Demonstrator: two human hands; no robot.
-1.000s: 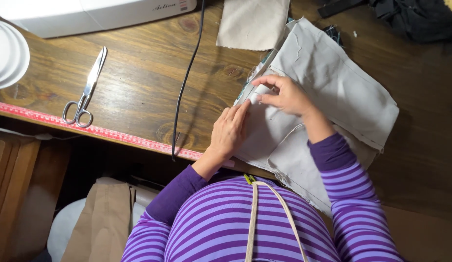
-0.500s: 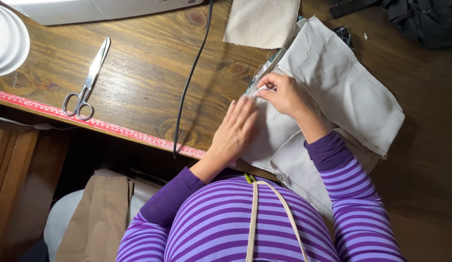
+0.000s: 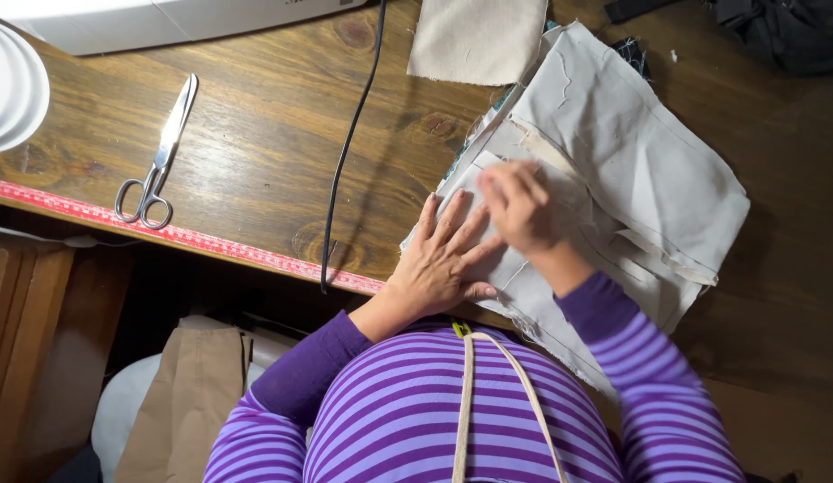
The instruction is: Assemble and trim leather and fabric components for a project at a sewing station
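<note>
The grey fabric (image 3: pixel 613 170) is lying in folded layers on the right part of the wooden table (image 3: pixel 255 152), its near edge hanging just over the table's front. A second ago the right hand (image 3: pixel 519 210) was pinching a small white thing at the fabric's left edge; now that thing is no longer showing, and the hand is resting on the cloth with its fingers curled loosely together, clamped on nothing that can be seen. The left hand (image 3: pixel 443 259) has slid up beside it and is lying flat, fingers spread, touching the right hand. Judging by this, the marking or pinning is giving way to smoothing the layers. A black cord (image 3: pixel 345 161) is running just left of the fabric; scissors (image 3: pixel 157 161) are lying well apart, above the red tape measure (image 3: pixel 184 234) along the table's edge.
</note>
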